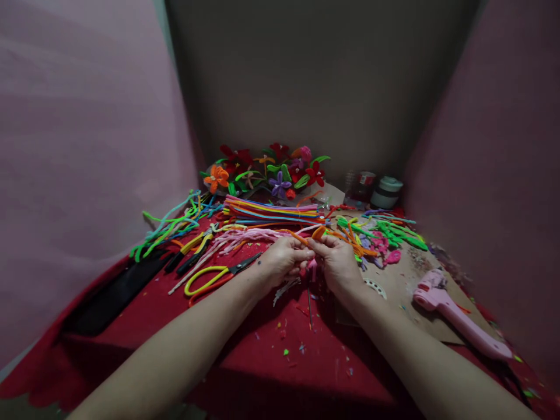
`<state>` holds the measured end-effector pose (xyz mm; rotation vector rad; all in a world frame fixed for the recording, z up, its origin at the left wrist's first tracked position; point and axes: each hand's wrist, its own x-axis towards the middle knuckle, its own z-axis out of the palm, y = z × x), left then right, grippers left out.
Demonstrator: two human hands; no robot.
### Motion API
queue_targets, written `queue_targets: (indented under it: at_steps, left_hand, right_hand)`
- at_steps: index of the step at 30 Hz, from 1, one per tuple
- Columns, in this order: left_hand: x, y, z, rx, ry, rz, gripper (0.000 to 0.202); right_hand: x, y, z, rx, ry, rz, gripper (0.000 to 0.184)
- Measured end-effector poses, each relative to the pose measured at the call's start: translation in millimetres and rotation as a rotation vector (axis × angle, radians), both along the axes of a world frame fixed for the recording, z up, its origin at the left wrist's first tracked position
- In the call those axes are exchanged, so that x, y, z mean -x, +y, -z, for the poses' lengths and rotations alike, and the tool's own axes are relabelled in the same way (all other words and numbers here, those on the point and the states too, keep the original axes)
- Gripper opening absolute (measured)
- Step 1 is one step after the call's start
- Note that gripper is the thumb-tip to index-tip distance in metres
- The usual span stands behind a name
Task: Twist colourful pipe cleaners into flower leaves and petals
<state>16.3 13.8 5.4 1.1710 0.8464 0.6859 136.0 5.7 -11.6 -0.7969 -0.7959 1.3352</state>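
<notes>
Over the middle of the red-covered table, my left hand [285, 256] and my right hand [338, 261] meet fingertip to fingertip. Both pinch an orange pipe cleaner [298, 236], whose folded loop stands up above my right fingers. Pink pipe cleaners [245, 236] lie loose just beyond my left hand. To its left rest scissors [209, 280] with yellow and orange handles, their blades partly behind my wrist. Bent orange pipe cleaner pieces [356, 242] lie on cardboard near my right hand. Below my fingers a thin dark stick [310, 309] is visible.
A bundle of colored pipe cleaners [273, 210] lies behind my hands, with pipe-cleaner flowers [279, 184] farther back. Yellow-black pliers [195, 248] and a black case [111, 294] are left. On the right are a pink glue gun [455, 312], cardboard [406, 286] and a lidded jar [387, 192].
</notes>
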Motion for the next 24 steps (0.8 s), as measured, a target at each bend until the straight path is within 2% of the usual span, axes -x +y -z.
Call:
queue_targets:
  at_steps: [3, 6, 8, 12, 16, 20, 24]
  left_hand:
    - [-2, 0, 2.0, -0.077, 0.058, -0.052, 0.016]
    - [-5, 1, 4.2, -0.237, 0.096, -0.177, 0.02]
    - [-6, 1, 4.3, -0.273, 0.079, -0.191, 0.024]
    - [-6, 0, 2.3, -0.247, -0.033, -0.172, 0.021]
    - [-7, 0, 4.9, -0.23, -0.15, -0.161, 0.029]
    - [-7, 2, 10.2, -0.179, -0.135, -0.198, 0.024]
    - [-4, 3, 10.7, -0.144, -0.108, -0.174, 0.014]
  right_hand:
    - [-3, 2, 2.9, -0.038, -0.064, 0.061, 0.021]
    - [-4, 2, 0.8, 0.014, 0.042, 0.061, 0.022]
    - [-3, 2, -1.6, 0.043, 0.106, 0.046, 0.023]
    - [-1, 1, -3.9, 0.07, 0.124, 0.033, 0.023]
    - [0, 1, -3.5, 0.084, 0.133, 0.016, 0.021]
    - [-1, 2, -2.6, 0.109, 0.112, -0.018, 0.02]
    - [-3, 2, -1.7, 0.123, 0.072, -0.049, 0.018]
